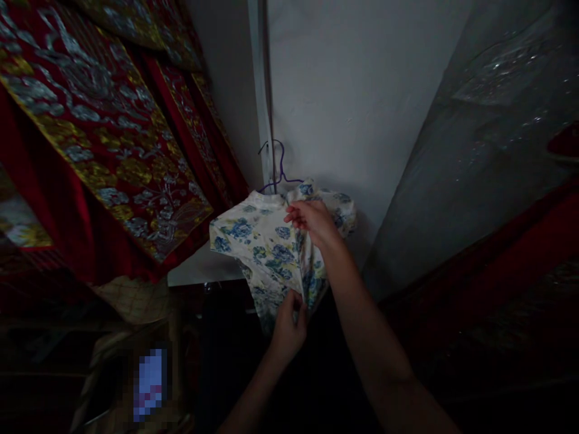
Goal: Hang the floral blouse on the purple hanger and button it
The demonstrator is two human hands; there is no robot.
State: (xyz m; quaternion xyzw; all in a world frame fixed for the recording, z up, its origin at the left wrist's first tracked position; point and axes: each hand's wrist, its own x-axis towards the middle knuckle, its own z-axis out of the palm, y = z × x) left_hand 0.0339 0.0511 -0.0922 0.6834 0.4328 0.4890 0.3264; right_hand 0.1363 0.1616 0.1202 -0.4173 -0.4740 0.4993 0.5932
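A short-sleeved white shirt (pixel 266 238) with blue flowers hangs on a purple hanger (pixel 282 166) against the pale wall. Lower down its front, my left hand (pixel 290 319) pinches the shirt's front edge between thumb and fingers. My right hand (pixel 310 218) is at the upper front, just below the collar, with its fingers bent at the opening edge. The fingertips of the right hand are dim, and whether they grip the cloth is unclear. The shirt's lower end fades into shadow.
Red cloth with gold and silver embroidery (pixel 149 175) hangs at the left. On the right is a clear plastic sheet (pixel 452 150) with red fabric (pixel 511 253) beside it. A blurred-out lit screen (pixel 150 383) sits at the lower left on a wooden seat or frame (pixel 174 361).
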